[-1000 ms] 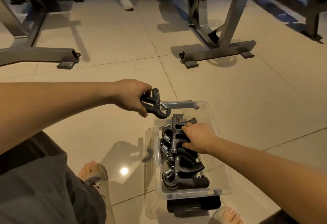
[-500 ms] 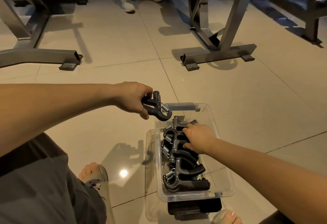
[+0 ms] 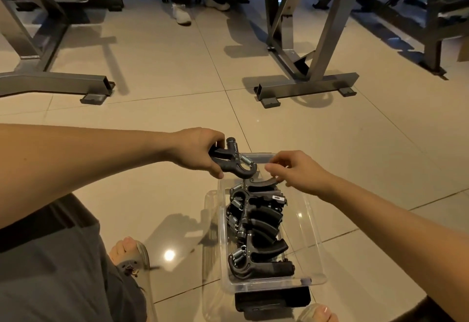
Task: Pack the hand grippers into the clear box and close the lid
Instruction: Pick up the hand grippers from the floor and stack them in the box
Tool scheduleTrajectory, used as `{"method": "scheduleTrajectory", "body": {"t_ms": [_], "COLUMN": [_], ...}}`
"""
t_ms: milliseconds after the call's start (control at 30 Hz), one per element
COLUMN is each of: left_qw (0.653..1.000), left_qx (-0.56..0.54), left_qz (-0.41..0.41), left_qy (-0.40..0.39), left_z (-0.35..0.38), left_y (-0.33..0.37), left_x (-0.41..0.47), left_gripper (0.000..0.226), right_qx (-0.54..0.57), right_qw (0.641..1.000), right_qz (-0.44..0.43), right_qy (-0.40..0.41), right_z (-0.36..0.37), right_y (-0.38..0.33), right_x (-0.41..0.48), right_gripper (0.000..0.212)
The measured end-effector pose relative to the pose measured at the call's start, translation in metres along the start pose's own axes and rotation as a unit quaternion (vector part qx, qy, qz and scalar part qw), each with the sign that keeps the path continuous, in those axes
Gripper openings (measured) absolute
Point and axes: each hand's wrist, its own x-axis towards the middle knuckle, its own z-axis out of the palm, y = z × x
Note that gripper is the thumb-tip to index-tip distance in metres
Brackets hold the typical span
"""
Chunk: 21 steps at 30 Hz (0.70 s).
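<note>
A clear plastic box point(image 3: 313, 243) stands open on the tiled floor between my feet. Several black hand grippers point(image 3: 256, 222) with steel springs lie stacked inside it. My left hand point(image 3: 200, 152) grips the handles of one more hand gripper point(image 3: 234, 163), holding it in the air above the box's far left corner. My right hand point(image 3: 297, 170) hovers over the far end of the box with loosely curled fingers, its fingertips close to the topmost gripper in the box and to the held one. It holds nothing. A clear lid point(image 3: 210, 222) lies under the box, showing at its left.
A black flat object point(image 3: 272, 299) lies under the box's near end. My sandalled feet point(image 3: 132, 255) flank the box. Metal equipment frames point(image 3: 307, 88) stand on the floor ahead at left and right. Another person's feet in white shoes point(image 3: 181, 14) are at the far back.
My right hand has lifted off the grippers in the box and moved toward the far end. My left hand has brought its gripper slightly closer to the box.
</note>
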Motion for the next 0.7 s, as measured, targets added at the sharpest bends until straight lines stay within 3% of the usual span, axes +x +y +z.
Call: {"method": "scheduleTrajectory", "body": {"t_ms": [100,233,300,400,500,567,633,700], "left_qw": [0.995,0.992,0.993,0.992,0.985,0.986,0.981,0.972], "left_qx": [-0.082,-0.058,-0.053,-0.084,-0.102,-0.141,-0.169,-0.202], "left_qz": [0.040,0.054,0.056,0.052,0.045,0.060,0.086,0.100], "left_qy": [0.032,0.099,0.094,0.079,0.134,0.067,-0.030,-0.061], "left_z": [0.008,0.019,0.021,0.014,-0.001,-0.005,0.001,0.008], "left_y": [0.016,0.037,0.043,0.047,0.043,0.044,0.048,0.052], "left_x": [-0.003,-0.009,-0.013,-0.016,-0.015,-0.016,-0.017,-0.018], "left_gripper": [0.050,0.056,0.058,0.059,0.060,0.058,0.041,0.023], "right_qx": [0.208,0.356,0.391,0.342,0.220,0.175,0.174,0.167], "right_qw": [0.976,0.929,0.915,0.936,0.971,0.975,0.972,0.975], "right_qz": [0.068,0.098,0.101,0.080,0.020,-0.026,-0.050,-0.065], "right_qy": [-0.024,0.002,0.006,-0.014,-0.089,-0.135,-0.150,-0.129], "right_z": [-0.009,-0.006,-0.009,-0.024,-0.043,-0.048,-0.047,-0.043], "right_y": [-0.022,-0.035,-0.034,-0.024,-0.017,-0.017,-0.021,-0.025], "right_x": [-0.018,-0.023,-0.023,-0.025,-0.028,-0.028,-0.028,-0.027], "right_gripper": [0.031,0.025,0.022,0.021,0.020,0.019,0.020,0.022]}}
